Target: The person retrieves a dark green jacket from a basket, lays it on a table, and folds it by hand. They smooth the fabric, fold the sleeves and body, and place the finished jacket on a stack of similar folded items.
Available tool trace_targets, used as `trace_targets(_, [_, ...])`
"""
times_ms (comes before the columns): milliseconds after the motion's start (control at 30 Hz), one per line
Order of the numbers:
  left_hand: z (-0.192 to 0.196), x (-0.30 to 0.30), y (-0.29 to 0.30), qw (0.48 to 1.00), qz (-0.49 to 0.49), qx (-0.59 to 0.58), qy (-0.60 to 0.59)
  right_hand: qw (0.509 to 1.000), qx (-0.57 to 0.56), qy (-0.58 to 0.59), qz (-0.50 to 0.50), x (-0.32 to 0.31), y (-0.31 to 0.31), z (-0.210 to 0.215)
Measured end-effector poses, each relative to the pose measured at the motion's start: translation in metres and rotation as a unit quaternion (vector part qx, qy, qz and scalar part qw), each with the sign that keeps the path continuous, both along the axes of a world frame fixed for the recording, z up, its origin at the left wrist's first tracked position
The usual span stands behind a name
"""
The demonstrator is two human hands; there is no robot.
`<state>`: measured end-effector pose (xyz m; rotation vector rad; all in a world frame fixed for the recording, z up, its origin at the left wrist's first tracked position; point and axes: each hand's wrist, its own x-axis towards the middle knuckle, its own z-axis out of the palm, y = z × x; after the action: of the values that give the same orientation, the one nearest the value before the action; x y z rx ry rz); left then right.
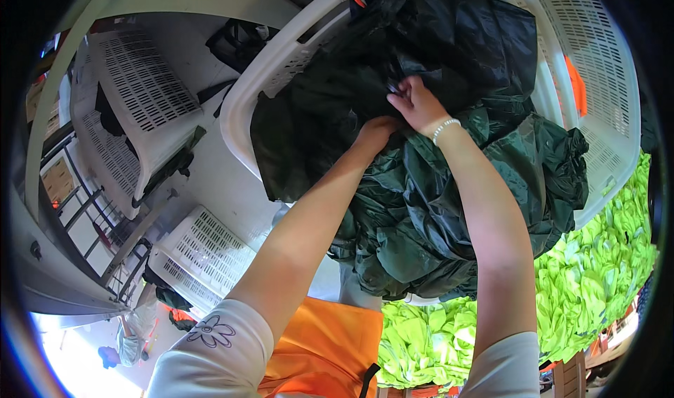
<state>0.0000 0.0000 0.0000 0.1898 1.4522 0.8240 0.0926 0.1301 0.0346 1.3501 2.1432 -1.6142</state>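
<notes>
A heap of dark green, shiny garments [449, 208] fills a white plastic basket [242, 127] and spills over its near side. At the middle of the heap, my left hand [378, 132] is closed on the dark cloth, its fingertips mostly hidden in the folds. Just right of and above it, my right hand [419, 108] is closed in a pinch, thumb and forefinger together. A small dark, shiny thing shows at its fingertips; its kind is too small to tell. A beaded bracelet [445, 129] circles my right wrist.
Bright yellow-green cloth [590, 278] is piled at the lower right. Another white basket [597, 61] stands at the right. More white slatted baskets [144, 82] and a smaller one [203, 250] are at the left, below a curved pale metal frame [189, 3]. Orange cloth [323, 345] covers my lap.
</notes>
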Motion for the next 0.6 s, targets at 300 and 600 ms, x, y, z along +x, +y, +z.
trace_targets(300, [-0.005,-0.001,-0.006,0.993,0.077,0.054,-0.075,0.996,0.071,-0.056,-0.019,0.042,-0.040,0.005])
trace_targets(600, [-0.002,0.008,-0.007,0.998,0.027,0.028,0.055,0.975,0.209,-0.050,0.061,0.019,-0.044,0.002])
